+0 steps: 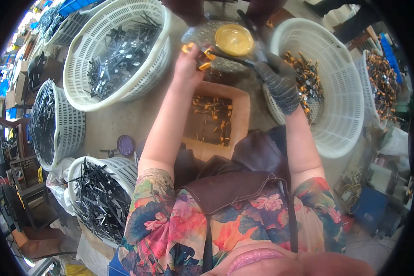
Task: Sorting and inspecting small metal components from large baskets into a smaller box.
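The bare left hand [187, 62] is curled shut around a small cluster of orange-handled metal pieces [202, 57]; orange tips stick out on both sides of the fingers, so the grip is a loose pinch rather than a fist. The right hand [280, 80], in a dark knit glove, reaches forward with its fingers wrapped about a dark tool [248, 34] whose tip lies over a round yellow dish [234, 39]. The dish sits on a shiny, crinkled plastic sheet [207, 34] at the far edge of the work area, just beyond both hands. How firmly the gloved fingers close cannot be told, since the glove hides them.

Below the hands stands an open cardboard box [216, 117] with more orange-tipped pieces scattered on its bottom. To the right, a white plastic basket [340, 92] holds a heap of the same orange-and-dark parts along its left wall, touching the gloved wrist. To the left are three white baskets full of dark metal blades [119, 53].

To do this step well, I judge that the pieces should be held close to the dish and steady, with only one end offered to the tool at a time, so that the others do not slip out of the pinch. The gloved hand should move in short strokes and stay over the dish, and finished pieces should drop straight down into the box rather than be tossed.
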`<action>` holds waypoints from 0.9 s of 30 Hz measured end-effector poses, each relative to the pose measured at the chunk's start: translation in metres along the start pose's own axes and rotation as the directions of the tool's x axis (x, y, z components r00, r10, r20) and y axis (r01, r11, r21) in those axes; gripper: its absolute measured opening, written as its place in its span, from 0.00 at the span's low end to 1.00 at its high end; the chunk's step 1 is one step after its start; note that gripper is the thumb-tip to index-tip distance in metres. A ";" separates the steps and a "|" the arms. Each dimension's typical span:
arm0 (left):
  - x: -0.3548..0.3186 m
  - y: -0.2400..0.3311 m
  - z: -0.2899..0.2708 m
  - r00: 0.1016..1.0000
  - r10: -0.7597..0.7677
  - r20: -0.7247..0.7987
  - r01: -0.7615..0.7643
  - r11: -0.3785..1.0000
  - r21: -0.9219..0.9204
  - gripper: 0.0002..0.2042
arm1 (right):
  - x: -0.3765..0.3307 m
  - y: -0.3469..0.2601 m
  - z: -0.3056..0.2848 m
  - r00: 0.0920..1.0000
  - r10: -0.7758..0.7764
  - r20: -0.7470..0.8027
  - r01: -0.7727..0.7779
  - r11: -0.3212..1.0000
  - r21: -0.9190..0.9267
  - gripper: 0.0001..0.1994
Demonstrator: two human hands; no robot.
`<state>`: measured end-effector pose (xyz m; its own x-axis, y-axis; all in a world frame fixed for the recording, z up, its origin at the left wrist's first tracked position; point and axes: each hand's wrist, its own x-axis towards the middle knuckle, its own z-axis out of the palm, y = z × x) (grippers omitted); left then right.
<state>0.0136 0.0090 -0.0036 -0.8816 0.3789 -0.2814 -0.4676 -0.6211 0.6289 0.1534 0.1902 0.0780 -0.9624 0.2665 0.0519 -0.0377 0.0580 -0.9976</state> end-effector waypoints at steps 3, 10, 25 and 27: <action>0.000 0.000 0.001 1.000 0.018 0.010 -0.018 1.000 0.003 0.11 | 0.002 0.007 -0.003 0.997 -0.071 -0.002 0.070 0.994 -0.079 0.15; -0.001 0.004 0.001 1.000 0.011 0.017 -0.011 1.000 0.017 0.11 | 0.002 0.007 -0.003 0.999 -0.041 0.010 0.042 0.993 -0.112 0.16; -0.029 -0.036 0.038 0.983 0.158 -0.095 -0.127 0.955 0.269 0.14 | 0.011 0.018 0.021 0.939 -0.311 0.147 0.341 0.782 -0.521 0.17; -0.031 -0.024 0.042 0.981 0.105 -0.164 -0.076 0.982 0.175 0.12 | 0.020 0.025 0.016 0.933 -0.354 0.066 0.349 0.842 -0.410 0.15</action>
<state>0.0546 0.0414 0.0206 -0.9241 0.1943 -0.3289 -0.3814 -0.5185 0.7653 0.1289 0.1812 0.0537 -0.9021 0.1644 0.3990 -0.2576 0.5366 -0.8036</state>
